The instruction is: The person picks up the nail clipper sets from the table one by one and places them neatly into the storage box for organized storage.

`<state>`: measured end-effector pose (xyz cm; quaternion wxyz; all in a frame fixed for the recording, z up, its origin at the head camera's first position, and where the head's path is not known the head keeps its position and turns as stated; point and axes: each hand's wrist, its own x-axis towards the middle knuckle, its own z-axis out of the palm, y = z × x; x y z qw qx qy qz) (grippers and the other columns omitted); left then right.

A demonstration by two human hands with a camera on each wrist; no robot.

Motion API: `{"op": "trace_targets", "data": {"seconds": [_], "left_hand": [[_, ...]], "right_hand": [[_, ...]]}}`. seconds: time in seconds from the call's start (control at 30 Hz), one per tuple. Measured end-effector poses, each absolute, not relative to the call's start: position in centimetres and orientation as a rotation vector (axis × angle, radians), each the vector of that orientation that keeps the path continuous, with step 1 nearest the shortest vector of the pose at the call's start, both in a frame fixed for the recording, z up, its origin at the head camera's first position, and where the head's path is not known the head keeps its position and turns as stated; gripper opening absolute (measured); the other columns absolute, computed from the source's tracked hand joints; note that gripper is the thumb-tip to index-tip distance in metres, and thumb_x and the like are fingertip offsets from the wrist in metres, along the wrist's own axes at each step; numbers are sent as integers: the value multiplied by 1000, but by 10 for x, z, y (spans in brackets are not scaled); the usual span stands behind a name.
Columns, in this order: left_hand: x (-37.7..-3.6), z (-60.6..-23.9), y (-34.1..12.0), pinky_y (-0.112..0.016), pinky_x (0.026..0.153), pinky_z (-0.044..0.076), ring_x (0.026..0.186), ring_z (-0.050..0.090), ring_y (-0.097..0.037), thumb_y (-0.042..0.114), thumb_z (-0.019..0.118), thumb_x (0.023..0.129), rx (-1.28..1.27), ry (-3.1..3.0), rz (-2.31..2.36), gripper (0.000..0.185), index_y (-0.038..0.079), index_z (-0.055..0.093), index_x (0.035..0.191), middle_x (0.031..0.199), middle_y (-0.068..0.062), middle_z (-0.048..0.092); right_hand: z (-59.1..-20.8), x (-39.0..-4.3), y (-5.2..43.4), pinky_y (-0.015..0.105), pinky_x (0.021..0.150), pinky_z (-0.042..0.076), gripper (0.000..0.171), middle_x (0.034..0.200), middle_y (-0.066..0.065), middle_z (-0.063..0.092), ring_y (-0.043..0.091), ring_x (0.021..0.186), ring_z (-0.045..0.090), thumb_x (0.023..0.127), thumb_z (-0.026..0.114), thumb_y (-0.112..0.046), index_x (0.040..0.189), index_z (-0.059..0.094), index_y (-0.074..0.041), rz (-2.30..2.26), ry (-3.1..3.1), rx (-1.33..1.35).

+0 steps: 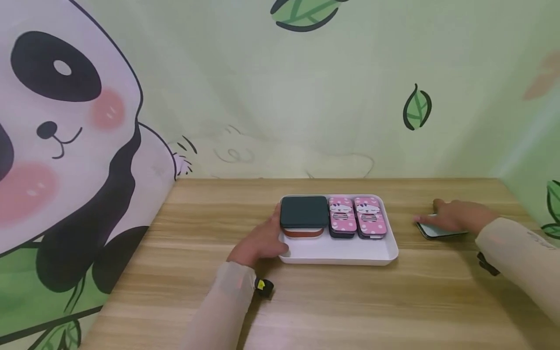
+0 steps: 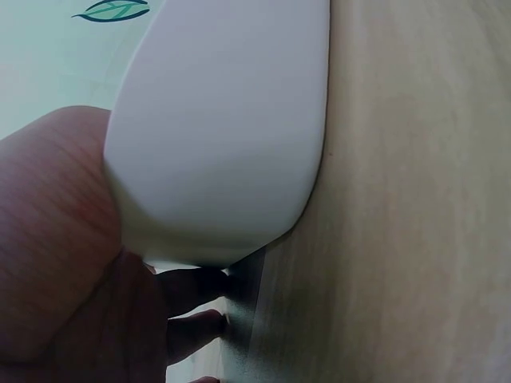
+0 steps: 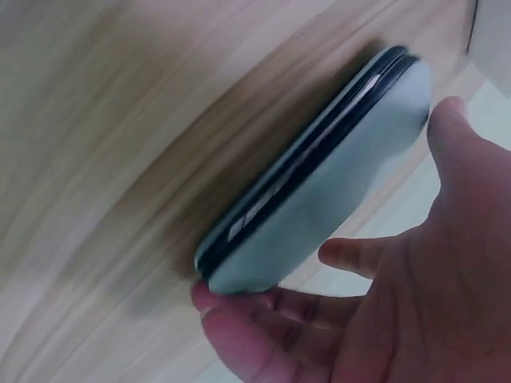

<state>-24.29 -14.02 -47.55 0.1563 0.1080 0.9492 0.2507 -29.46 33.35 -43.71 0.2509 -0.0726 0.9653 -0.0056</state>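
A white tray (image 1: 341, 255) lies mid-table. It holds a dark green case (image 1: 304, 211) stacked on a red one, and two pink cartoon cases (image 1: 356, 217) side by side. My left hand (image 1: 273, 238) grips the tray's left edge, thumb over the rim. In the left wrist view my fingers (image 2: 192, 287) curl under the tray's wall (image 2: 223, 144). Right of the tray, my right hand (image 1: 442, 218) holds a pale green case (image 1: 439, 232) on the table. The right wrist view shows that pale green case (image 3: 319, 191) tilted, with my thumb at one end and my fingers (image 3: 263, 319) under the other.
The wooden table (image 1: 332, 306) runs to a wall cloth with a panda print (image 1: 65, 136) on the left and green leaves behind. A small black and yellow device (image 1: 264, 287) sits at my left wrist.
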Motion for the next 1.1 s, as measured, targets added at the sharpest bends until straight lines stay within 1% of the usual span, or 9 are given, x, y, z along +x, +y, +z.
{"op": "trace_targets", "data": {"seconds": [0.1, 0.2, 0.27, 0.37, 0.43, 0.5, 0.6, 0.8, 1.1], "left_hand": [[-245, -476, -142, -40, 116, 32, 139, 42, -23, 23, 68, 78, 303, 2712, 707, 113, 13, -8, 161, 166, -10, 22], [-247, -476, -142, -38, 117, 32, 139, 41, -22, 23, 69, 78, 299, 2701, 712, 114, 15, -8, 161, 166, -8, 22], [-246, -475, -141, -38, 117, 31, 140, 41, -22, 23, 69, 78, 301, 2701, 723, 114, 15, -8, 162, 166, -8, 22], [-243, -471, -140, -39, 117, 31, 141, 40, -23, 22, 70, 77, 309, 2707, 726, 114, 14, -7, 162, 166, -10, 22], [-242, -471, -139, -39, 118, 31, 141, 40, -23, 22, 70, 78, 309, 2709, 713, 114, 14, -7, 161, 166, -9, 21], [-243, -471, -140, -39, 117, 31, 141, 40, -23, 23, 70, 78, 296, 2707, 699, 115, 15, -8, 161, 166, -9, 22], [-244, -473, -140, -38, 116, 33, 138, 43, -22, 24, 70, 78, 284, 2705, 685, 115, 16, -9, 161, 166, -8, 23], [-242, -472, -140, -40, 112, 38, 126, 50, -24, 22, 71, 79, 322, 2730, 717, 113, 11, -5, 161, 162, -13, 31], [-242, -473, -141, -39, 113, 36, 130, 48, -23, 23, 70, 81, 326, 2738, 702, 111, 11, -6, 161, 163, -13, 29]], "right_hand": [[-433, -294, 326, 72, 96, 37, 118, 136, 48, 40, 65, 121, 43, 89, 30, -84, 144, 26, 20, -37, 2619, -214], [-431, -294, 327, 72, 95, 37, 110, 135, 47, 42, 64, 121, 44, 91, 34, -80, 144, 33, 16, 2, 2650, -287], [-431, -294, 330, 70, 94, 40, 103, 130, 44, 48, 61, 119, 48, 90, 46, -76, 142, 41, 13, -11, 2683, -396], [-431, -294, 337, 60, 90, 47, 92, 119, 32, 59, 46, 108, 59, 83, 69, -64, 135, 52, 10, -41, 2705, -593], [-431, -293, 341, 52, 86, 49, 88, 113, 22, 62, 34, 100, 61, 77, 80, -55, 132, 56, 9, -90, 2692, -687], [-432, -292, 343, 46, 82, 49, 85, 110, 15, 63, 26, 94, 59, 74, 85, -48, 129, 58, 10, -104, 2684, -729], [-434, -292, 345, 43, 80, 48, 82, 108, 13, 63, 23, 91, 57, 72, 87, -43, 127, 58, 11, -115, 2693, -742], [-437, -292, 345, 44, 79, 50, 78, 106, 12, 64, 22, 89, 59, 72, 86, -47, 122, 62, 9, -34, 2737, -787], [-432, -288, 330, 41, 70, 50, 65, 93, 4, 64, 17, 77, 56, 71, 85, -47, 108, 69, 4, 154, 2792, -871]]}}
